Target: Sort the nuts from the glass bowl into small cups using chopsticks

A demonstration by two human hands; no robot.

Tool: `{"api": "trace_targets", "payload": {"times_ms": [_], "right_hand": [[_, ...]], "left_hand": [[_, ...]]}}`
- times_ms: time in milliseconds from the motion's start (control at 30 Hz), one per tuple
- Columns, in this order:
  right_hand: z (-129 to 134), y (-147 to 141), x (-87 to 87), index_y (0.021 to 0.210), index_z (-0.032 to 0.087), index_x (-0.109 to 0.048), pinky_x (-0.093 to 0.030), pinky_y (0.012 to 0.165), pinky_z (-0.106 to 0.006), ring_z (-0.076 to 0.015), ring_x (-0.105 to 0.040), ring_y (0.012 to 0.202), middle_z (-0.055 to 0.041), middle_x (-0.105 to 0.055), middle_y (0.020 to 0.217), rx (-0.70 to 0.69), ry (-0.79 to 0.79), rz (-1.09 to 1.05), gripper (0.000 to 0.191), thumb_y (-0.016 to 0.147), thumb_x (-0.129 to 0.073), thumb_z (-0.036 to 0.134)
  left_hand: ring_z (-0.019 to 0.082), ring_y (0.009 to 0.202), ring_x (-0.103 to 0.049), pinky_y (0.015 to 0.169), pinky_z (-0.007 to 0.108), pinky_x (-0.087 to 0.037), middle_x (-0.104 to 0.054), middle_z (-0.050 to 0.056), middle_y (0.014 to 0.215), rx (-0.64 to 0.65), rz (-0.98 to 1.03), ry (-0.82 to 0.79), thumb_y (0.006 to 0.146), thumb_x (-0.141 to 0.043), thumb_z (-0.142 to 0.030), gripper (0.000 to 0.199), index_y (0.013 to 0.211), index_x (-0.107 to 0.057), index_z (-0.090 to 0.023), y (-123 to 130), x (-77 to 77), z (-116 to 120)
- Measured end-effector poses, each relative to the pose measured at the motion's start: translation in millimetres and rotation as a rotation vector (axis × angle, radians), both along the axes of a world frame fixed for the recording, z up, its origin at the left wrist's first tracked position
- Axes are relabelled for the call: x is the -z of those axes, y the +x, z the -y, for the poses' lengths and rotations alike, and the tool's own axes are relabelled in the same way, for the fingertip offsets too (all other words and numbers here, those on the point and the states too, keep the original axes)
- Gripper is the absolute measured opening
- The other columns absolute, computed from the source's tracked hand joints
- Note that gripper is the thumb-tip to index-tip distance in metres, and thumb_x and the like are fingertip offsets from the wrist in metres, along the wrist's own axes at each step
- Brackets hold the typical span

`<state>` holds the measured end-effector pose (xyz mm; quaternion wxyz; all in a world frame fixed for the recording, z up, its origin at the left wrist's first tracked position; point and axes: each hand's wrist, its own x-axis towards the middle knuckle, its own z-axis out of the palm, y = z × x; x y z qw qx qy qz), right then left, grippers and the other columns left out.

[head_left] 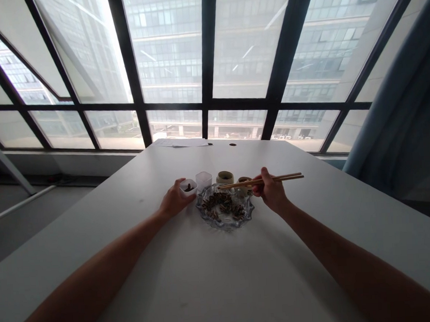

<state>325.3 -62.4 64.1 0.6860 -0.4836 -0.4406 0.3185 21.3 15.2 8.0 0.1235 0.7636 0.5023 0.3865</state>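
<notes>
My left hand (176, 200) is wrapped round a small white plastic cup (189, 193) with a few dark pieces in it. In my right hand (270, 191) is a pair of wooden chopsticks (289, 177), pointing left over a glass bowl (226, 224) with a wavy rim. Dark brown striped pieces, seed-like in look, lie in the bowl. Whether the chopstick tips grip a piece is too small to tell. Behind the bowl stand an empty translucent cup (203, 180) and a cream-coloured round pot (225, 178). A second pot (244, 182) is partly hidden by the chopsticks and my right hand.
The white table (222, 277) reaches toward large windows. White paper sheets (181, 142) lie at its far edge, near two dark round holes. A blue-grey curtain (396, 96) hangs at the right, and a white metal frame (9, 166) stands at the left.
</notes>
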Motion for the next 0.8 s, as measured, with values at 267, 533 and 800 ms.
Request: {"api": "trace_targets", "payload": {"times_ms": [267, 533, 800], "right_hand": [[4.5, -2.5, 29.0, 0.064, 0.022, -0.054, -0.042, 0.032, -0.027, -0.0145, -0.05, 0.033, -0.0002, -0.054, 0.04, 0.067, -0.005, -0.046, 0.06, 0.074, -0.055, 0.081], [19.4, -14.3, 38.0, 0.066, 0.023, -0.055, -0.045, 0.034, -0.03, -0.0169, -0.053, 0.034, -0.0025, -0.059, 0.044, 0.171, -0.009, 0.074, 0.062, 0.08, -0.043, 0.083], [28.7, -19.5, 32.2, 0.066, 0.022, -0.059, -0.047, 0.038, -0.029, -0.0167, -0.055, 0.038, -0.0025, -0.061, 0.047, 0.196, 0.002, 0.029, 0.061, 0.076, -0.052, 0.082]], "left_hand": [[0.028, 0.098, -0.07, 0.084, 0.038, -0.054, -0.072, 0.012, 0.108, -0.025, -0.025, -0.039, 0.074, -0.073, -0.05, 0.073, 0.135, -0.046, -0.02, -0.5, -0.2, -0.5], [0.027, 0.103, -0.068, 0.092, 0.045, -0.053, -0.069, 0.012, 0.113, -0.03, 0.032, -0.006, 0.074, -0.073, -0.045, 0.071, 0.134, -0.044, -0.022, -3.6, 6.7, -5.2], [0.03, 0.109, -0.066, 0.095, 0.048, -0.052, -0.066, 0.014, 0.12, -0.037, 0.019, 0.019, 0.074, -0.072, -0.049, 0.073, 0.135, -0.043, -0.021, -5.8, 7.5, -3.5]]}}
